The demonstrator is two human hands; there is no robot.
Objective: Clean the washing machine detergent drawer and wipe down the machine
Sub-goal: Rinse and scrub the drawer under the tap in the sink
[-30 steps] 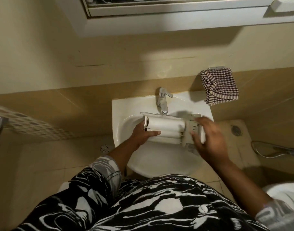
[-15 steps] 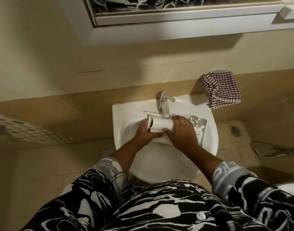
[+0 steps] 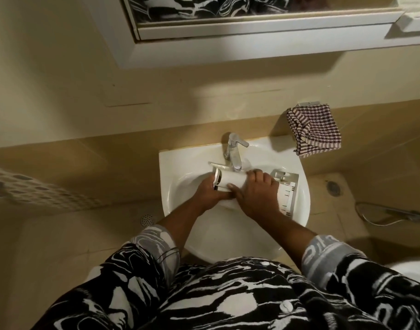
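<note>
**Q:** Where is the part, and how is it held?

**A:** The detergent drawer is out of the machine. It lies crosswise in the sink, just below the faucet. The left hand grips its left end. The right hand is curled over the middle section, fingers over the far edge and thumb on the near face. The compartment end shows to the right of that hand.

**Q:** How far along is the task?

**A:** It appears to be in the drawer-cleaning stage, with hand rubbing in progress. I cannot tell whether water is running. Refitting the drawer and wiping down the machine look still to do, and the machine is not in view. A checked cloth hangs on the far wall to the right of the sink, well apart from both hands.

**Q:** What has changed from the earlier frames?

**A:** One second ago the right hand was at the drawer's right end. It has since moved left to the middle. The left hand has kept its grip on the left end, and the drawer has stayed under the faucet.
</note>
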